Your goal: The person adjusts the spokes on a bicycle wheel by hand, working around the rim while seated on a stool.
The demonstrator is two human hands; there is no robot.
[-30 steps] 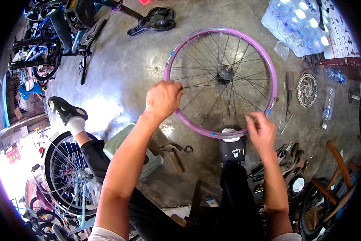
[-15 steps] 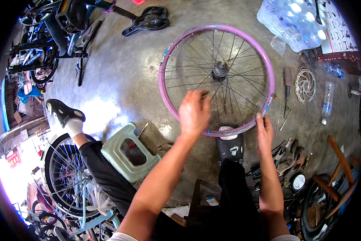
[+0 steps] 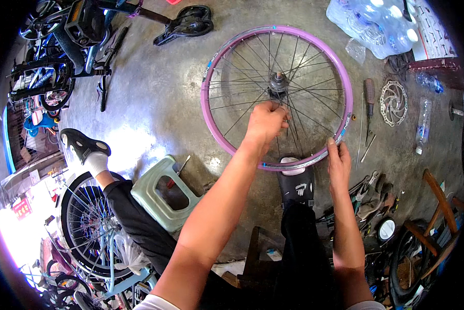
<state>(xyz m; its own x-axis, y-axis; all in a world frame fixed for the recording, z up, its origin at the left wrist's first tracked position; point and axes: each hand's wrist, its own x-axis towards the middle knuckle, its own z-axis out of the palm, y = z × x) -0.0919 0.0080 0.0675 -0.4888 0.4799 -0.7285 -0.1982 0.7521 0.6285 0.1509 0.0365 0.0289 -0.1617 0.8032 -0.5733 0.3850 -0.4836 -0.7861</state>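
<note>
A bicycle wheel with a pink rim (image 3: pixel 349 88) lies in front of me, its near edge over the toe of my right shoe (image 3: pixel 296 187). Black spokes (image 3: pixel 314 91) run from its dark hub (image 3: pixel 278 84), some crossing, several bunched on the near side. My left hand (image 3: pixel 265 123) is over the spokes just below the hub. Its fingers are curled and pinched together; what lies between them is hidden. With thumb and fingers, my right hand (image 3: pixel 339 161) grips the rim at its near right.
Right of the wheel lie a screwdriver (image 3: pixel 369 101), a brake disc (image 3: pixel 393 103) and a plastic bottle (image 3: pixel 423 126). Hand tools (image 3: pixel 369 196) are heaped by my right forearm. A pale green stool (image 3: pixel 165 199) stands at left, a bicycle saddle (image 3: pixel 190 23) beyond.
My left hand has moved up and right, closer to the hub, and its fingers have drawn together. The wheel has shifted slightly, its hub tilting a little. My right hand still grips the rim.
</note>
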